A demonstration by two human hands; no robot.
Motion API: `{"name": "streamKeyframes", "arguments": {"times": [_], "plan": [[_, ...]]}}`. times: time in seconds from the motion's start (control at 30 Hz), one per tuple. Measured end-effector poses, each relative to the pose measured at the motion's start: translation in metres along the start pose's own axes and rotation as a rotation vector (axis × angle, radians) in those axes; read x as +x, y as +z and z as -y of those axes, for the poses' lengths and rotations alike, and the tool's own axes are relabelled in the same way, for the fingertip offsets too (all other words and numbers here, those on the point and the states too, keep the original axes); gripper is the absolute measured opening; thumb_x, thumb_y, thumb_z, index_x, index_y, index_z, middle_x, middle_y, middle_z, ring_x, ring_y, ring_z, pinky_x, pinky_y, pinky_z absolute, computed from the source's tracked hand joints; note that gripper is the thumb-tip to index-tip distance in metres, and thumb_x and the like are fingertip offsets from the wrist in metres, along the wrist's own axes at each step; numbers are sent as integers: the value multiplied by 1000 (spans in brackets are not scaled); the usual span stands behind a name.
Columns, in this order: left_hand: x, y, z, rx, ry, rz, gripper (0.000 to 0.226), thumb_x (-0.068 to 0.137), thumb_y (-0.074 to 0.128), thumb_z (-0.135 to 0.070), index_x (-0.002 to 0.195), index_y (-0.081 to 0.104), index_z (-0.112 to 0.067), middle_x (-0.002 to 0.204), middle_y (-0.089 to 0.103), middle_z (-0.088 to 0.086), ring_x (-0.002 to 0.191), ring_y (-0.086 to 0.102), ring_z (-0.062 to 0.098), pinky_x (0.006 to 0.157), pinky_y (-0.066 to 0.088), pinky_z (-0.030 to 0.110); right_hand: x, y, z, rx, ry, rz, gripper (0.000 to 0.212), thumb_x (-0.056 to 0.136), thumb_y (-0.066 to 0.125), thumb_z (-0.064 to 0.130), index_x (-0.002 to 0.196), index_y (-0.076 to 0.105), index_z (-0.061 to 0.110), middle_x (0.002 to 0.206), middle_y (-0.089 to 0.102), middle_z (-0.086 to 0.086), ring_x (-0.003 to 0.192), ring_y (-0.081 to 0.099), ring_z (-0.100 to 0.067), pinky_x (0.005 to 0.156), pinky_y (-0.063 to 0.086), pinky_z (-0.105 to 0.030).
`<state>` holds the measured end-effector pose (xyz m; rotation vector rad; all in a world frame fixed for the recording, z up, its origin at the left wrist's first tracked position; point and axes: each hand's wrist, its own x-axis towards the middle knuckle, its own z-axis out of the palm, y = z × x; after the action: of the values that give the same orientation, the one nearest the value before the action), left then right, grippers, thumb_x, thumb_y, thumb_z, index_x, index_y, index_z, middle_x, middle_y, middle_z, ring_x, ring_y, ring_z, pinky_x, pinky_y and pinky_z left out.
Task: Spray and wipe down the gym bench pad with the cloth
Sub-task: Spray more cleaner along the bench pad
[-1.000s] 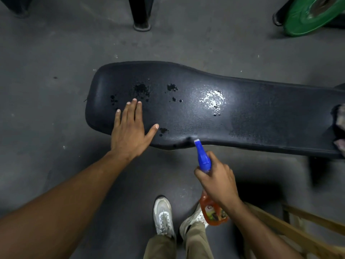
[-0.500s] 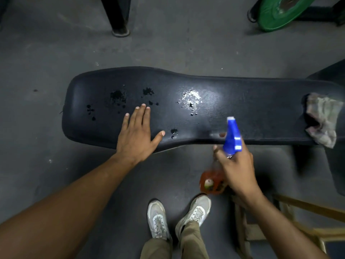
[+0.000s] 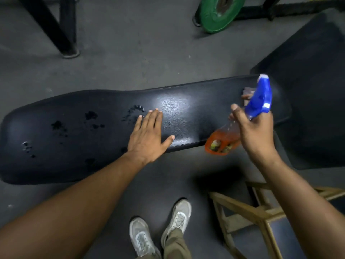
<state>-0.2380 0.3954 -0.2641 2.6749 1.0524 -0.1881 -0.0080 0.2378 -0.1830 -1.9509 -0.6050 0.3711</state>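
A long black bench pad (image 3: 196, 109) runs across the view, with wet spray blotches on its left half. My left hand (image 3: 148, 136) lies flat and open on the pad's near middle. My right hand (image 3: 254, 132) holds a spray bottle (image 3: 224, 142) with orange liquid and a blue trigger head (image 3: 261, 99), tilted over the pad's right part, nozzle up and away. The cloth (image 3: 247, 93) lies at the pad's right end, mostly hidden behind the blue head.
A green weight plate (image 3: 219, 14) stands on the floor at the back right. A black frame leg (image 3: 64, 28) rises at the back left. A wooden frame (image 3: 261, 215) sits by my right leg. A second dark pad (image 3: 308, 90) adjoins on the right. My shoes (image 3: 158, 230) are below.
My right hand has carried the bottle up and to the right, over the pad's right part. My left hand has slid right along the pad. The view has shifted right.
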Motion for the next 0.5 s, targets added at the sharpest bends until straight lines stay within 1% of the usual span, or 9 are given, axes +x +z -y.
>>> {"name": "streamKeyframes", "arguments": {"times": [0.03,0.07,0.13,0.2,0.3,0.4,0.5], "plan": [[8,2,-11,2,25,8,92,98,28,-69,164,5,-10,174,4,5,160,0,20,130,1,46,10,-7,0,7,-18,-22,45,90,72,51,121,62,21,116,69,-15,103,71,-34,94,55,-58],[16,3,-22,4,49,16,91,99,28,-69,165,5,-10,174,3,5,160,-1,20,130,0,45,19,-13,2,12,-34,-42,44,91,72,49,122,61,21,116,69,-14,103,71,-32,94,55,-57],[30,9,-43,9,91,34,90,100,29,-68,165,5,-11,174,1,5,160,-2,20,130,-1,45,37,-24,2,18,-54,-88,41,91,72,49,123,60,26,112,71,-6,101,71,-22,97,55,-52],[45,16,-63,20,125,49,90,100,29,-68,165,5,-11,174,-1,4,160,-3,20,130,-1,45,54,-33,3,36,-88,-128,43,92,73,46,125,59,21,103,67,4,92,67,-9,96,55,-43],[63,26,-86,33,149,67,90,100,29,-68,165,4,-11,174,-3,4,160,-5,20,129,-2,45,77,-38,4,70,-131,-171,46,95,73,41,126,57,11,91,57,16,82,57,3,88,51,-28],[80,32,-104,45,172,64,90,99,28,-68,165,4,-11,174,-3,4,160,-4,20,129,-3,45,101,-38,2,87,-157,-190,44,96,74,38,124,56,10,86,55,19,78,54,9,82,46,-18],[97,36,-113,47,182,50,90,99,26,-68,165,5,-11,174,-2,5,160,-4,21,129,-2,45,121,-34,0,70,-169,-176,41,95,76,37,123,56,13,90,56,24,76,56,7,80,46,-16]]}}
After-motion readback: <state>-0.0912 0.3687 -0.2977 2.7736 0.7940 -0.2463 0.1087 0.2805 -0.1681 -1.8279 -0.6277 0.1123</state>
